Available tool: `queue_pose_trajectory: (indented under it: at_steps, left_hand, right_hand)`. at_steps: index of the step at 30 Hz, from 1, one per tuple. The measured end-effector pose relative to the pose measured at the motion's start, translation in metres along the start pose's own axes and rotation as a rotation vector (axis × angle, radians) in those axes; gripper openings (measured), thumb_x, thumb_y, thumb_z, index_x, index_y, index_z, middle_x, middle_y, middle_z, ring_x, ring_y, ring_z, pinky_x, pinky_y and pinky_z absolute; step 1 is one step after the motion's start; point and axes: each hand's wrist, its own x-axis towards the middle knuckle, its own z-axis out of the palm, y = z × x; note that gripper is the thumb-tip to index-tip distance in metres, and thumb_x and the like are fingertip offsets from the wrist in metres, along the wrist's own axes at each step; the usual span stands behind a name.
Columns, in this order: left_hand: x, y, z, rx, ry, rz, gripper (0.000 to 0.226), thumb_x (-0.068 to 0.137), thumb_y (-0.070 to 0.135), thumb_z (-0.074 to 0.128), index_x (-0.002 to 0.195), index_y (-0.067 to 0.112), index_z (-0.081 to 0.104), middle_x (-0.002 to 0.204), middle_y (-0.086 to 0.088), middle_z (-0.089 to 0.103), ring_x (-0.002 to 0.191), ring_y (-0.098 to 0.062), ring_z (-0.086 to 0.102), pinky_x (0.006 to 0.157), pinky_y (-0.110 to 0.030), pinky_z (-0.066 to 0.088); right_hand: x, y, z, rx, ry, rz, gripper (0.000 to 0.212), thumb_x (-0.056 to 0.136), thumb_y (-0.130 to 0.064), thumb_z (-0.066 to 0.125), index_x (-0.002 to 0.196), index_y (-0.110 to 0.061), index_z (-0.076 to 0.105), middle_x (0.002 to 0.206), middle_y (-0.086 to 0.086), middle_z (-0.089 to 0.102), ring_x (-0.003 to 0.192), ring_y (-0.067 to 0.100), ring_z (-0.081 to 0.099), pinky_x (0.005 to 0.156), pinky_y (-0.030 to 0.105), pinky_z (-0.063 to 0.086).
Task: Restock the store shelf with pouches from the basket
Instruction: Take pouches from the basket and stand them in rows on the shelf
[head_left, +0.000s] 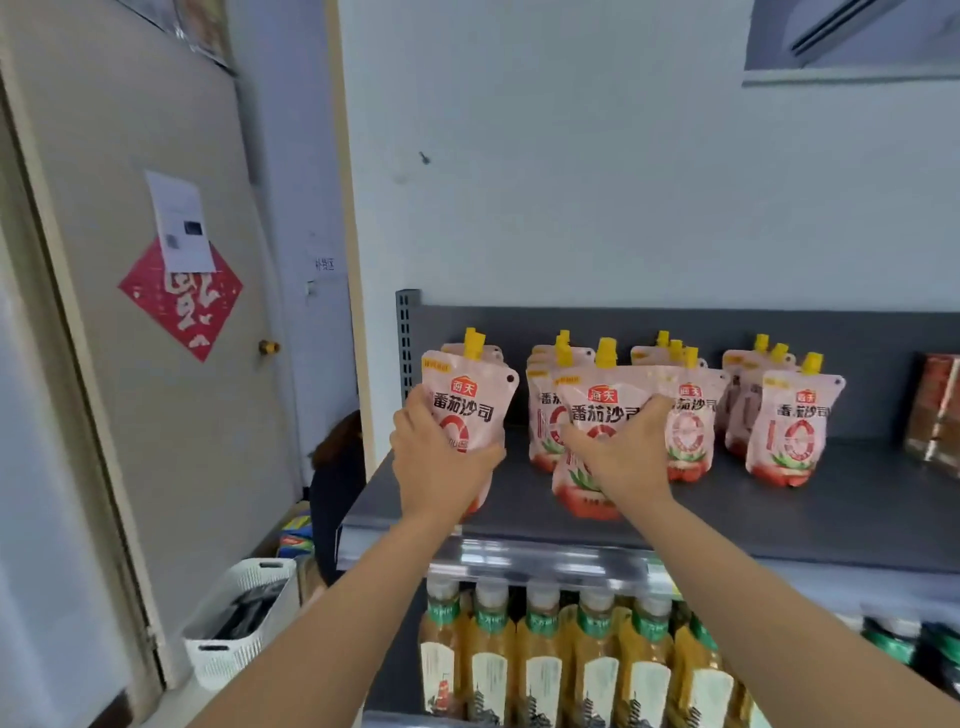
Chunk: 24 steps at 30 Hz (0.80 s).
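Pink yellow-capped pouches (470, 400) upright in both hands (621, 457).

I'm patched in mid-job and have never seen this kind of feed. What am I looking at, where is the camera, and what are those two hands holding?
There is no machine here: a person works with bare hands, and the single picture comes from a wide-angle camera worn on the head, looking forward and down.

The left hand has its grip on one pink spouted pouch at the left end of the grey shelf. The right hand grips another pouch a little further right. Behind and to the right, rows of the same yellow-capped pouches already stand upright.

The shelf below holds tea bottles. A white basket sits on the floor at lower left.
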Motion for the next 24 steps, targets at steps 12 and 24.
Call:
queue_pose_trajectory:
  at_steps: [12,24]
  left_hand:
    - [0.035,-0.037,0.069,0.001,-0.029,-0.137,0.102,0.048,0.053,0.087,0.124,0.018,0.029,0.122,-0.002,0.044,0.114,-0.024,0.048,0.086,-0.045,0.051]
    - [0.033,-0.054,0.054,-0.016,-0.351,-0.084,0.129,0.046,0.034,0.092,0.142,0.031,0.006,0.137,-0.003,0.036,0.123,-0.025,0.045,0.098,-0.049,0.045]
  right_hand:
    - [0.03,0.062,0.052,-0.042,0.011,0.061,0.09,0.062,-0.03,0.085,0.13,-0.013,0.028,0.127,0.005,0.035,0.116,0.017,0.045,0.089,0.028,0.046]
    - [0.005,0.045,0.049,-0.382,-0.101,0.204,0.136,0.064,-0.038,0.084,0.148,-0.014,-0.02,0.145,0.013,0.026,0.129,0.033,0.034,0.1,0.045,0.04]
